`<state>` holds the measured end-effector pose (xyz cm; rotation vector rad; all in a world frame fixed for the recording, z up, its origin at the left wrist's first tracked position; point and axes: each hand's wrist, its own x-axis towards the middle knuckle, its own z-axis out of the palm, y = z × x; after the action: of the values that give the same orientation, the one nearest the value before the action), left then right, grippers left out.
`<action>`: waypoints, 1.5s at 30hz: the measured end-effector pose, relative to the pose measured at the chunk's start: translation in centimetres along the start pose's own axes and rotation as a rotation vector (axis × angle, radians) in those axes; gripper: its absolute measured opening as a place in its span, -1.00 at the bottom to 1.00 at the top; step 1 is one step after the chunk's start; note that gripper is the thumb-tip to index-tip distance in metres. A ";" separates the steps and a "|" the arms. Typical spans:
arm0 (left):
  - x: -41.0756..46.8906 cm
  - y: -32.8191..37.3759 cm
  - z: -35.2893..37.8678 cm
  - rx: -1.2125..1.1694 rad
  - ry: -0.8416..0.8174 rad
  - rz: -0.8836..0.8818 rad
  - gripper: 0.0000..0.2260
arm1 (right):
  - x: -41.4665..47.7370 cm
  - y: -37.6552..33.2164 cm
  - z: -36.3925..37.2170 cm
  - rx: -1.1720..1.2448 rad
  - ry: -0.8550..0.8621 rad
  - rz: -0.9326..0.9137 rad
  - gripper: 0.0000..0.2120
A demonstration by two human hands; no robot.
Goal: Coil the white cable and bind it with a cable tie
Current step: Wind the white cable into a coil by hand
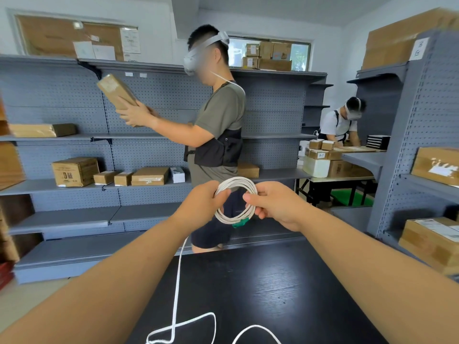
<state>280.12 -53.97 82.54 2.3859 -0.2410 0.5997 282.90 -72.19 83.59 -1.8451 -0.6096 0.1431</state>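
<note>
We hold the white cable (237, 182) in the air in front of us, above the far edge of the black table (285, 281). Most of it is already wound into a round ring of several turns, and the ring stands nearly upright, facing us.

Our left hand (198, 207) grips the ring at about 9 o'clock, with the fingers curled around the bundle and the thumb on the near side. Our right hand (275, 204) holds the ring at about 3 to 4 o'clock, and its thumb and fingers pinch the turns together. The two hands are close, with only the opening of the ring between them.

A small green piece (240, 222) sits against the ring at about 5 o'clock, just under the right hand. We cannot tell what it is.

The loose part (176, 289) of the cable hangs from below the left hand, towards 7 o'clock, and goes down to the table. There it lies in two open loops near the edge closest to us.

Behind the table, at 12 o'clock, a person in an olive shirt (221, 112) stands sideways and holds a brown box (116, 93) with both hands. Grey shelves (74, 135) with more cardboard boxes run along the wall at 10 o'clock. At 2 o'clock, well apart from us, a second person (335, 125) bends over another table with parcels.
</note>
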 end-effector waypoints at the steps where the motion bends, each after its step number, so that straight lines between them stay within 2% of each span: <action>1: -0.1 0.1 0.1 -0.028 0.031 -0.024 -0.73 | 0.0 0.1 0.3 0.012 0.036 -0.011 -0.91; 7: -1.0 0.8 1.0 -0.478 0.074 -0.237 -0.76 | 0.2 0.7 1.3 0.042 0.236 -0.002 -0.87; 9: -1.2 1.0 1.4 -0.557 0.098 -0.288 -0.75 | 0.2 0.8 1.7 0.008 0.288 -0.001 -0.85; 13: -1.4 1.5 3.0 -0.553 0.294 -0.290 -0.78 | 0.1 0.6 2.6 0.009 0.371 -0.022 -0.83; 17: -1.3 1.7 4.5 -0.542 0.477 -0.344 -0.72 | -0.2 0.6 3.9 -0.044 0.469 -0.094 -0.84; 22: -1.2 1.4 4.5 -0.469 0.630 -0.317 -0.66 | -0.5 0.9 4.9 -0.005 0.483 -0.088 -0.81; 27: -1.0 0.5 3.4 -0.278 0.598 -0.218 -0.66 | -0.7 0.7 4.9 0.044 0.348 -0.050 -0.86; 32: -0.9 -0.2 1.7 0.048 0.451 -0.025 -0.67 | -0.4 -0.4 2.6 -0.400 0.206 -0.105 -0.90; 36: -0.7 0.1 0.7 0.295 0.317 0.131 -0.64 | 0.0 -1.2 1.9 -0.726 0.007 -0.112 -0.83; 38: -0.5 0.1 0.3 0.323 0.275 0.161 -0.64 | 0.1 -1.4 2.0 -0.804 -0.045 -0.105 -0.79; 41: -0.4 -0.2 -0.2 0.303 0.227 0.174 -0.64 | 0.1 -1.2 2.2 -0.775 -0.026 -0.098 -0.79; 45: -0.3 -0.4 -0.2 0.212 0.298 0.111 -0.59 | 0.2 -0.8 2.7 -0.675 0.060 -0.087 -0.80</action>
<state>279.89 -53.55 82.30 2.4534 -0.1871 1.0683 281.68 -69.59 83.40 -2.4529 -0.7528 -0.2016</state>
